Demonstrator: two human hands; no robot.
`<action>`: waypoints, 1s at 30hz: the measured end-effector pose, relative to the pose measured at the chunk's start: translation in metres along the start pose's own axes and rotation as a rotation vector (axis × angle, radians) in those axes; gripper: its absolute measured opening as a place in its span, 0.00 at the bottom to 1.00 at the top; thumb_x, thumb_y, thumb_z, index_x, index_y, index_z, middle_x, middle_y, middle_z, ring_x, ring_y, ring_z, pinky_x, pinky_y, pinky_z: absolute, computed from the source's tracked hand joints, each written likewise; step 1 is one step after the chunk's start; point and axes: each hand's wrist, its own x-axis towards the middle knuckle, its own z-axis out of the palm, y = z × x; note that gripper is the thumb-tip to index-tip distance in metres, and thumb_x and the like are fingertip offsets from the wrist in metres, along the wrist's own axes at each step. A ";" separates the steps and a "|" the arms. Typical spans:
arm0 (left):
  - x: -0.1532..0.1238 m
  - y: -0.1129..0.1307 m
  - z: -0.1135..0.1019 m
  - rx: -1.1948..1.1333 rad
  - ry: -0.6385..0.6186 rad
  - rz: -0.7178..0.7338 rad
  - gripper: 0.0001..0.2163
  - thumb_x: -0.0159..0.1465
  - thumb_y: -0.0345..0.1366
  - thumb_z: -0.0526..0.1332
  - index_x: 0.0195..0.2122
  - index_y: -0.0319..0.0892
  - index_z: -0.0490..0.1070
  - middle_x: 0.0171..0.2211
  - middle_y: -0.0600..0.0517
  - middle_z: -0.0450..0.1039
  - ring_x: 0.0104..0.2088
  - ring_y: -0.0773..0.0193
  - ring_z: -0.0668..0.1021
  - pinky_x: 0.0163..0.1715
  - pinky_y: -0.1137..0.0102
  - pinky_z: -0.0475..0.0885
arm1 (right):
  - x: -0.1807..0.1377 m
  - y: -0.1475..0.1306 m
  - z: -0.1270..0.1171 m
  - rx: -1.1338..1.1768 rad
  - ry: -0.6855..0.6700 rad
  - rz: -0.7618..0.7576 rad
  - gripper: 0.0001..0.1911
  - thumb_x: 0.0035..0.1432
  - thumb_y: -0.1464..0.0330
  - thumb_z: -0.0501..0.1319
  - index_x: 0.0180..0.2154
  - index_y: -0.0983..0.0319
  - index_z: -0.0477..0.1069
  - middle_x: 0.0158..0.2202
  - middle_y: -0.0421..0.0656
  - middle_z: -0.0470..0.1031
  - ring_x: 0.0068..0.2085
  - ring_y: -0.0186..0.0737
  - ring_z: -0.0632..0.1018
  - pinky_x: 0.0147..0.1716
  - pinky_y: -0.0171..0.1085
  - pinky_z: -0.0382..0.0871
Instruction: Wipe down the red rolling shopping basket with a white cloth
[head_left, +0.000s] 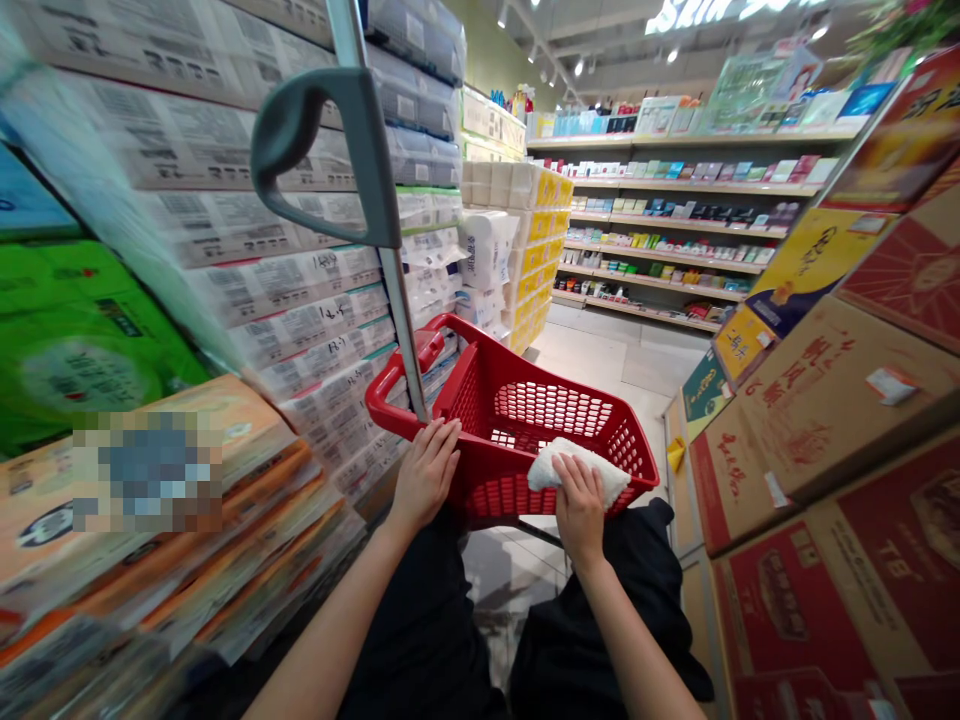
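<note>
Head view puts the red basket (491, 468) straight ahead of the 2 hands, just beyond the dark-trousered legs (626, 605), its long axis running crosswise from the pole end at the left to the far end at the right, slanting slightly nearer at the right. The right hand (580, 505) is toward that right end, fingers fairly straight; it has hold of the white cloth (615, 483), pressed over the near rim, though the thumb is hard to make out. The left hand (427, 473) is nearer the metal pole (403, 320), laid over the same rim with fingers extended and together; I cannot tell whether it grips. The gray grip (375, 150) stands above, well apart from both hands.
</note>
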 end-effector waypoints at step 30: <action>0.001 0.003 -0.003 0.017 -0.014 -0.019 0.22 0.71 0.34 0.49 0.67 0.44 0.54 0.64 0.49 0.63 0.66 0.57 0.61 0.65 0.57 0.58 | -0.004 0.016 -0.004 -0.021 0.006 -0.012 0.25 0.65 0.75 0.49 0.60 0.56 0.65 0.59 0.43 0.71 0.62 0.46 0.68 0.64 0.51 0.53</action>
